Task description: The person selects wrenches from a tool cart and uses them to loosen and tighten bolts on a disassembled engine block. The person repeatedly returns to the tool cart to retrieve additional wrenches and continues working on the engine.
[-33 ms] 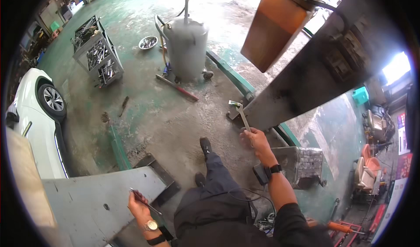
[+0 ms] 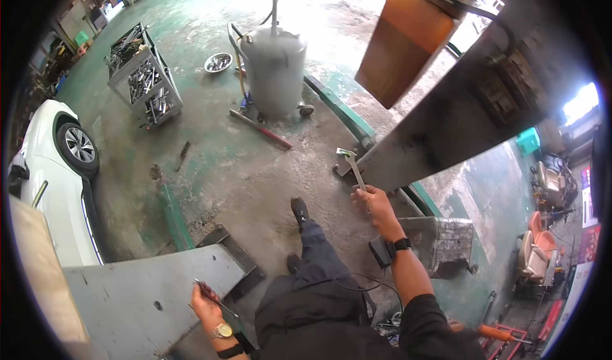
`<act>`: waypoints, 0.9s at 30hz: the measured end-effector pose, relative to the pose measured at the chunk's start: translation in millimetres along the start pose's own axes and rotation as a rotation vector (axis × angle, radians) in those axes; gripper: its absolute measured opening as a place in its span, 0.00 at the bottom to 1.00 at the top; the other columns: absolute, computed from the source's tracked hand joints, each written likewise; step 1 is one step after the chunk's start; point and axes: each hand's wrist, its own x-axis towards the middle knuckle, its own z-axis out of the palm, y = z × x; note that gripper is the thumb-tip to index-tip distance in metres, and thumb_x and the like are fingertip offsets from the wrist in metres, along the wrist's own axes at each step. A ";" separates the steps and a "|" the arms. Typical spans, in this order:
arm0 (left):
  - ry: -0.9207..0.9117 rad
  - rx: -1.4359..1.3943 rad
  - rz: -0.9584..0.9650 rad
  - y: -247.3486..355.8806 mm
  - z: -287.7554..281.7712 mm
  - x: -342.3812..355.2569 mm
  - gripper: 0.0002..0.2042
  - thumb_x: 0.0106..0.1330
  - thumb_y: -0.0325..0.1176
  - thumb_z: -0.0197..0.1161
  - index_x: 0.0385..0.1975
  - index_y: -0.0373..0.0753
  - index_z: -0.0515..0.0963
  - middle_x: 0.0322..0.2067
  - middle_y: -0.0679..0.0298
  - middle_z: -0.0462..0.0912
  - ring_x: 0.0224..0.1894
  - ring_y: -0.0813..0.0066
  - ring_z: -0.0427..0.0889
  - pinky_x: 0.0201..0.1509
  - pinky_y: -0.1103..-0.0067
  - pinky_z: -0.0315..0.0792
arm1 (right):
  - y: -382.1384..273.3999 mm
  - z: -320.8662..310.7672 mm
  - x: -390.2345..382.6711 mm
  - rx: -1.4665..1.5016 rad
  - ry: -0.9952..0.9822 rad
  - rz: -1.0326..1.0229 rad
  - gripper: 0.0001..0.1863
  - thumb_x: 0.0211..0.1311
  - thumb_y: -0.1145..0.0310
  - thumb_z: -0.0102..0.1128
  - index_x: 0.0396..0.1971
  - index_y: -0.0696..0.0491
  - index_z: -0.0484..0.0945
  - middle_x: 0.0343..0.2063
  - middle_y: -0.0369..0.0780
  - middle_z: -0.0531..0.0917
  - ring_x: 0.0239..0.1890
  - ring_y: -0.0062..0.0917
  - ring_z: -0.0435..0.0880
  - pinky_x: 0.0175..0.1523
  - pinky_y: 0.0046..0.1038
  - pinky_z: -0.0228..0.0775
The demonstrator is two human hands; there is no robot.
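My right hand (image 2: 375,208) is closed around the lower end of a silver wrench (image 2: 358,174), whose open jaw points up and away from me. Between that jaw and the foot of the big grey post (image 2: 408,149) is a small white and green piece (image 2: 346,152); whether it touches the wrench I cannot tell. Lower left, my left hand (image 2: 207,308) grips a thin, dark metal rod-like tool (image 2: 224,307), held slanted over the edge of a grey metal plate (image 2: 146,290). The exact kind of this tool does not show.
A tool cart (image 2: 143,79) full of metal tools stands far left, beside a bowl of parts (image 2: 218,63) and a grey wheeled drum (image 2: 275,73). A white car (image 2: 54,181) is at left. An orange-brown container (image 2: 405,47) hangs on the post. A metal box (image 2: 440,242) sits right.
The whole view has shifted very slightly. My left hand with its rod-like tool has moved a little to the right and down. Both hands keep their hold.
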 end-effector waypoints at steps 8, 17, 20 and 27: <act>0.376 0.033 -0.177 -62.2 -38.7 65.2 0.14 0.68 0.46 0.52 0.26 0.44 0.73 0.19 0.69 0.70 0.17 0.75 0.66 0.20 0.77 0.59 | -42.2 52.1 149.3 -0.122 -0.018 0.116 0.07 0.66 0.69 0.54 0.39 0.55 0.77 0.29 0.35 0.83 0.28 0.18 0.80 0.32 0.23 0.73; 0.404 -0.053 0.045 -4.4 85.3 94.7 0.13 0.69 0.43 0.53 0.28 0.41 0.73 0.19 0.67 0.72 0.15 0.77 0.69 0.17 0.80 0.63 | -158.3 184.0 278.6 -0.520 -0.053 -0.426 0.08 0.60 0.73 0.57 0.37 0.60 0.80 0.24 0.39 0.83 0.24 0.20 0.80 0.29 0.23 0.70; 0.406 -0.034 0.172 50.1 146.5 122.1 0.12 0.69 0.42 0.52 0.28 0.41 0.73 0.19 0.67 0.72 0.15 0.78 0.68 0.16 0.80 0.62 | -188.6 242.6 305.8 -0.719 -0.062 -0.808 0.10 0.58 0.75 0.58 0.40 0.60 0.80 0.25 0.42 0.84 0.26 0.25 0.83 0.32 0.25 0.72; 0.259 -0.235 0.453 191.6 340.4 245.4 0.10 0.68 0.39 0.54 0.28 0.41 0.73 0.20 0.69 0.72 0.17 0.81 0.68 0.17 0.83 0.60 | -260.2 416.9 353.0 -0.652 0.055 -1.251 0.12 0.59 0.77 0.59 0.43 0.60 0.79 0.28 0.46 0.84 0.30 0.31 0.85 0.38 0.27 0.74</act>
